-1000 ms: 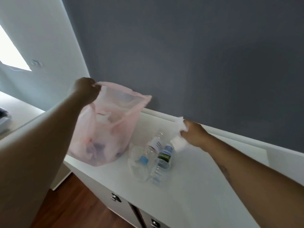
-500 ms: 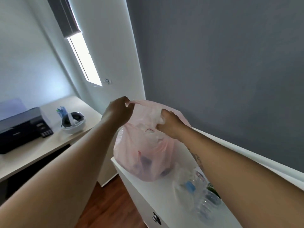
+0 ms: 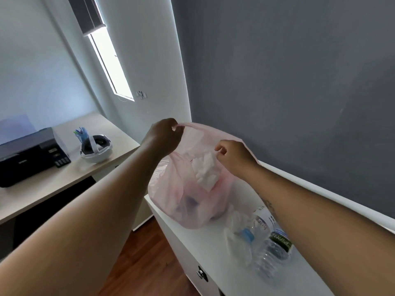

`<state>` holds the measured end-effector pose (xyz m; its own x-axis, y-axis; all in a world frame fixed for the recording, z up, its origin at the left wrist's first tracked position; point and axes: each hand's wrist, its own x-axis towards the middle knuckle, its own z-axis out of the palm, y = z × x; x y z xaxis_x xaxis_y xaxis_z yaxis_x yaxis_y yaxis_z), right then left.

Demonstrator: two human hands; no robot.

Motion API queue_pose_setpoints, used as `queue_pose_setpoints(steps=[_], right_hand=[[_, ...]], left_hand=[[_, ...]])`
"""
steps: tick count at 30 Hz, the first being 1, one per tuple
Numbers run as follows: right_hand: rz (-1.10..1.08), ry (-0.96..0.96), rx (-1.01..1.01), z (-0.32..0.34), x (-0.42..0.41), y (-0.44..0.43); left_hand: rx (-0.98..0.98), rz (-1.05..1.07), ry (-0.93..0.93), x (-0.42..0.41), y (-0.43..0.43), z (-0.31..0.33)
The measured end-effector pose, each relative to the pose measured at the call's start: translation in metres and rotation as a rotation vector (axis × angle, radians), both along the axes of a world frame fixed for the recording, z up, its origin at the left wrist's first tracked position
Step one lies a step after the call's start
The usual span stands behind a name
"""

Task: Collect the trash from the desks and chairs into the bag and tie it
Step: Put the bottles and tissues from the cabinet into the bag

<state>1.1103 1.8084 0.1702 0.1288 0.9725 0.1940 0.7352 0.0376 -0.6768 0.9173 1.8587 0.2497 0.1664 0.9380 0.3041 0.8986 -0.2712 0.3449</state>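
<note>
A translucent pink plastic bag [image 3: 186, 201] with trash inside stands on the white cabinet top [image 3: 215, 263]. My left hand [image 3: 163, 135] grips its handle and holds it up and open. My right hand [image 3: 234, 157] is at the bag's mouth, fingers pinched at the top of a crumpled white tissue [image 3: 206, 170] that hangs into the opening. Right of the bag lie crushed clear bottles: one with a blue cap [image 3: 245, 236], one with a white label [image 3: 264, 223], one with a green label [image 3: 279, 244], partly under my right forearm.
A beige desk [image 3: 64, 176] at the left carries a black printer [image 3: 27, 154], a white headset [image 3: 96, 150] and a pen cup [image 3: 82, 134]. Wood floor [image 3: 145, 263] lies between desk and cabinet. A grey wall rises behind the cabinet, whose drawer has a metal knob [image 3: 202, 273].
My right hand carried the tissue from beside the bottles to the bag's mouth. The view swung left, showing the desk and window.
</note>
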Motion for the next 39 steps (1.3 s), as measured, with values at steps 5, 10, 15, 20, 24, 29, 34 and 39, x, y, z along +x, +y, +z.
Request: queue_pose_setpoints(steps=[5,10,15,20,24,29,34,39], right_hand=[[-0.131,-0.124,0.056,-0.022,0.032,-0.035],[-0.074,-0.23,-0.368,-0.069,0.068,-0.089],[-0.215,-0.26,-0.574,-0.114,0.078,-0.137],[-0.376,-0.018,-0.567,-0.121,0.079,-0.151],[-0.383,0.023,-0.579,-0.113,0.089,-0.159],[-0.363,-0.118,-0.552,-0.07,0.097,-0.142],[-0.256,-0.158,-0.402,-0.008,0.093,-0.102],[-0.293,0.397,-0.018,0.035,0.057,-0.041]], left_hand=[[-0.011,0.013,0.015,0.006,0.005,-0.008],[-0.08,0.006,0.049,0.029,0.009,-0.035],[-0.131,-0.063,0.099,0.076,0.008,-0.059],[-0.142,-0.12,0.123,0.108,0.005,-0.071],[-0.139,-0.107,0.162,0.111,0.003,-0.067],[-0.107,-0.039,0.145,0.086,0.005,-0.042],[-0.108,0.022,0.116,0.049,0.003,-0.018],[-0.082,0.072,0.065,0.011,0.003,-0.006]])
